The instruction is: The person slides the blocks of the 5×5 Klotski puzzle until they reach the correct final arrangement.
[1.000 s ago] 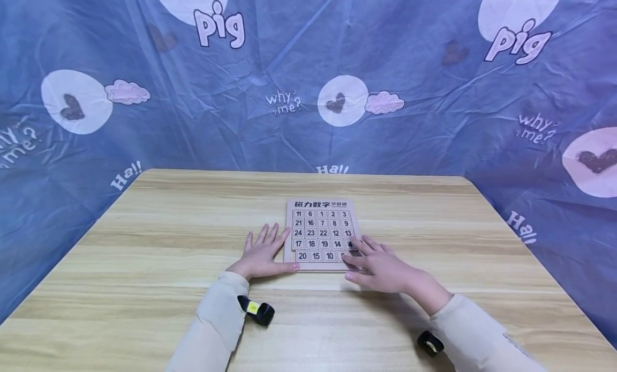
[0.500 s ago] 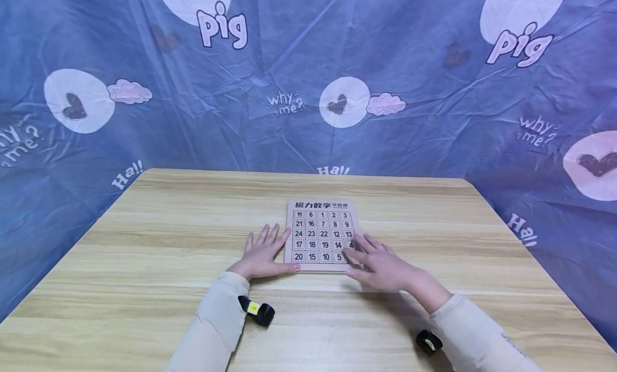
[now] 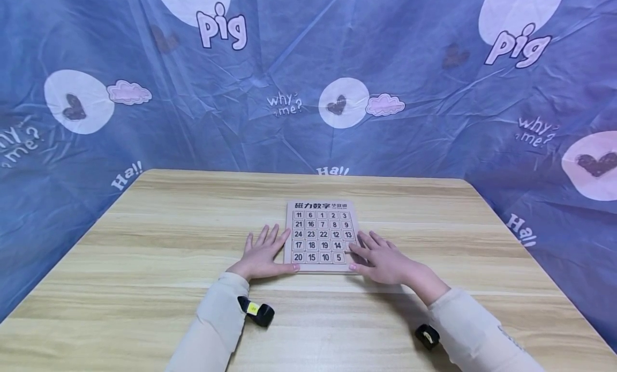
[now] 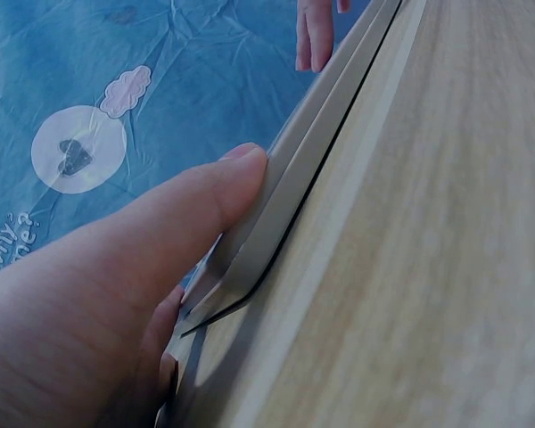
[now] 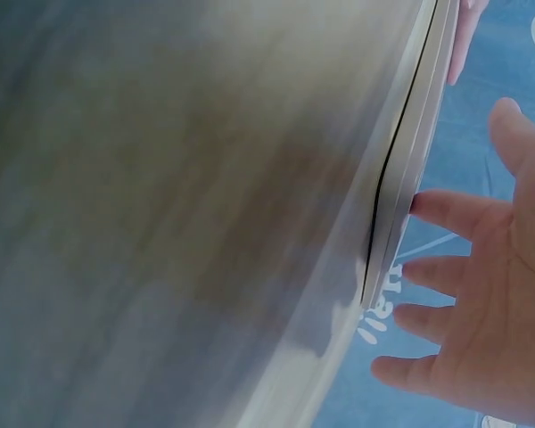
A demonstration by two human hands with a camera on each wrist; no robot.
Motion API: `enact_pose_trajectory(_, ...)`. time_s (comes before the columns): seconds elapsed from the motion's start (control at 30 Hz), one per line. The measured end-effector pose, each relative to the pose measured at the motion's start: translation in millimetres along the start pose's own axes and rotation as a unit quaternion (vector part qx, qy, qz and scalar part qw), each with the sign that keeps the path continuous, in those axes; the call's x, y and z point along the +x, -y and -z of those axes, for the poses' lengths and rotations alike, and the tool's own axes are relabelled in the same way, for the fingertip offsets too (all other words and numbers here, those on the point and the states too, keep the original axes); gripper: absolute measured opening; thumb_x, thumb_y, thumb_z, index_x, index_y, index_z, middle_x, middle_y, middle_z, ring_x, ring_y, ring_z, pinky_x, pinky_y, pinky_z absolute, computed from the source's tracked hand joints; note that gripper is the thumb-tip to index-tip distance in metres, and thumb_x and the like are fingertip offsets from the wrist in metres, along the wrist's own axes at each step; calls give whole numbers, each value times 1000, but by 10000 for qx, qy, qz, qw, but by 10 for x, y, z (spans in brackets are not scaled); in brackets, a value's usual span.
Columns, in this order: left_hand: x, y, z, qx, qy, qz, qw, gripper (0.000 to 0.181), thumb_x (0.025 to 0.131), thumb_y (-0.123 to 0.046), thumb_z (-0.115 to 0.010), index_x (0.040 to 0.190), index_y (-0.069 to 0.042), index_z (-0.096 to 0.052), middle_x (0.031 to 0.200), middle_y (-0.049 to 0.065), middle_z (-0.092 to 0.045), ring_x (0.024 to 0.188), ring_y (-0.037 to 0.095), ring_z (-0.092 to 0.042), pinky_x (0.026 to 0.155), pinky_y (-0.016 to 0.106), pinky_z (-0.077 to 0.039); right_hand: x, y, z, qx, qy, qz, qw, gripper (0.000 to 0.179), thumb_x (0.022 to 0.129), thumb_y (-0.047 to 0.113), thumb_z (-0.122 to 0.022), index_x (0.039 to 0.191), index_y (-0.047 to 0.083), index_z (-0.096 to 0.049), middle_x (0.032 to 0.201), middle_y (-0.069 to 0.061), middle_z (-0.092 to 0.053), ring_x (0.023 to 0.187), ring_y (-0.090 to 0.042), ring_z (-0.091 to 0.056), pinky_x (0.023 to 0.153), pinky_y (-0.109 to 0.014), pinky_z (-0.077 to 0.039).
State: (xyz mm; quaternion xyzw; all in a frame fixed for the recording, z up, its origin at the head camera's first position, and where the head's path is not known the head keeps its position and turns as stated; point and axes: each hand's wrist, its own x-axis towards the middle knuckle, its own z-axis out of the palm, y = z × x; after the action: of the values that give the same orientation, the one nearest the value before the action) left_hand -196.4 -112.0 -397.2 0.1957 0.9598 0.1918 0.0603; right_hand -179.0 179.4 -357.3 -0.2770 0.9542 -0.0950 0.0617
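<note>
A flat number slide puzzle (image 3: 323, 235) lies on the table, with rows of pale numbered tiles under a printed heading. My left hand (image 3: 262, 258) is spread at its left side, the thumb (image 4: 241, 169) resting on the near-left corner of the frame. At the right edge is my right hand (image 3: 385, 260), fingers extended; the index fingertip touches the right end of the fourth row and covers the tile there. Its thumb is by the near-right corner. The bottom row reads 20, 15, 10 and 5 (image 3: 339, 257), with a gap right of the 5.
The pale wooden table (image 3: 144, 243) extends around the puzzle on all sides. Behind it hangs a blue printed cloth (image 3: 231, 125). Black wrist devices sit on the left sleeve (image 3: 222, 302) and the right sleeve (image 3: 467, 318).
The bottom-row tiles slid left against the frame between the first two frames. My right hand then shifted slightly right and away from me, uncovering the 5. My left hand stayed put.
</note>
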Motion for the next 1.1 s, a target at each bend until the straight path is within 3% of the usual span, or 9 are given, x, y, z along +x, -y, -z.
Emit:
enact_pose_trajectory(0.43,5,-3,-3,-36,-24,-24,10000,94,66,-72,-46,139,-21,-15,142,12,-6,127,31,3,95,54,9,-108,53,-14,83,152,-84,9998,64,84,54,-40,130,9,-40,138,-19,-20,123,-42,-13,90,-62,-14)
enact_pose_trajectory(1.1,-4,-1,5,-37,-16,-19,10000,94,67,-72,-46,139,-21,-13,142,11,-5,127,29,5,95,52,10,-217,125,2,29,110,213,9997,63,85,53,-38,126,6,-45,137,-20,-22,121,-44,-15,91,-61,-15)
